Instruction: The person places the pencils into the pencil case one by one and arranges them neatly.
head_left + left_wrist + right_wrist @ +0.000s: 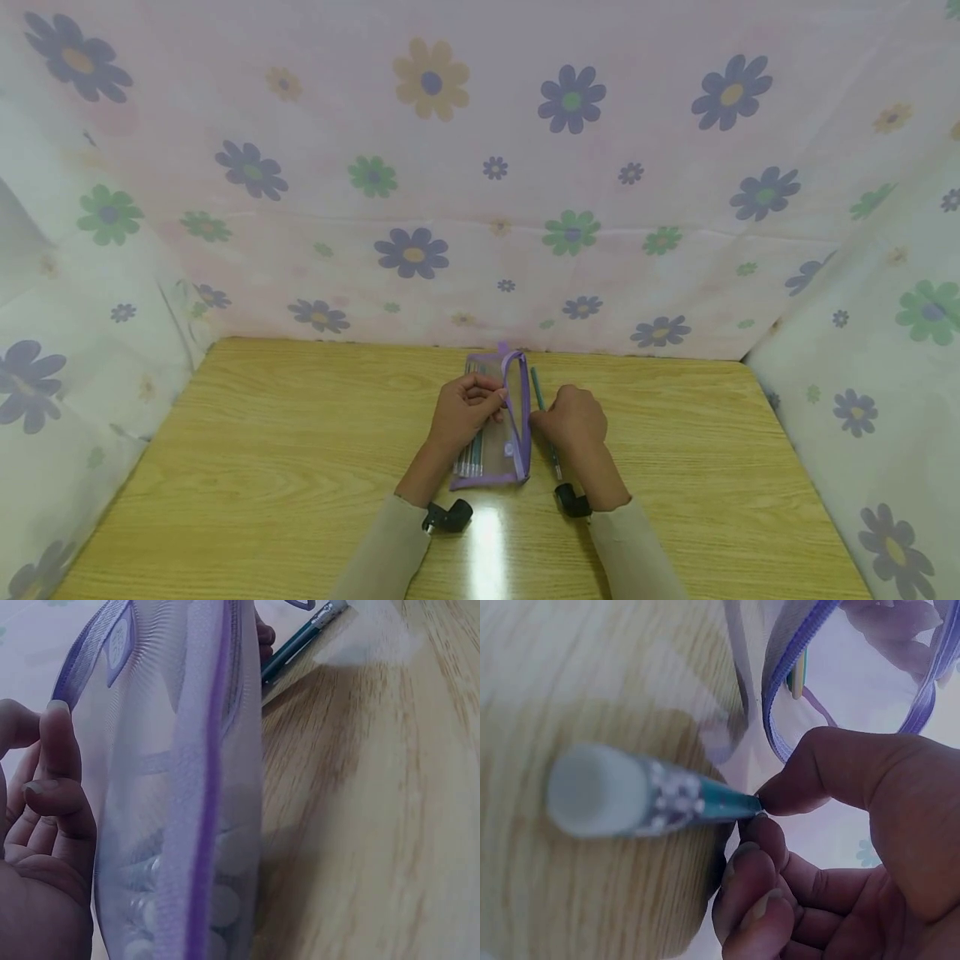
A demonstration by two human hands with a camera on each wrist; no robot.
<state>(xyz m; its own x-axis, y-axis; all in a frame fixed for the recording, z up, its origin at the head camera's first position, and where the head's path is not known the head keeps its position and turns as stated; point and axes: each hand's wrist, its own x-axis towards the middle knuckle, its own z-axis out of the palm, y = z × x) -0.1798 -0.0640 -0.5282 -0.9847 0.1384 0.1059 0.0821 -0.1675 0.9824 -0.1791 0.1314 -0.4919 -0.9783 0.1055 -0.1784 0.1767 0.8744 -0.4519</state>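
Note:
A see-through mesh pencil case (491, 482) with purple edging lies on the table, its zipper (776, 675) undone along the right side. My left hand (468, 412) pinches the zipper edge of the case between thumb and forefinger, lifting the opening. Several pencils (471, 458) with white eraser ends show through the mesh inside. Just right of the case, my right hand (576, 421) pinches a teal pencil (712, 801) between thumb and fingers. Its white eraser (592, 791) points back toward my body, and its other end points to the back wall.
The wooden table (300, 433) reaches back to a flower-patterned cloth (465, 167), which hangs behind and along both sides. Black wrist-camera mounts (450, 517) sit at both wrists, close over the tabletop. Light glares off the table's near middle.

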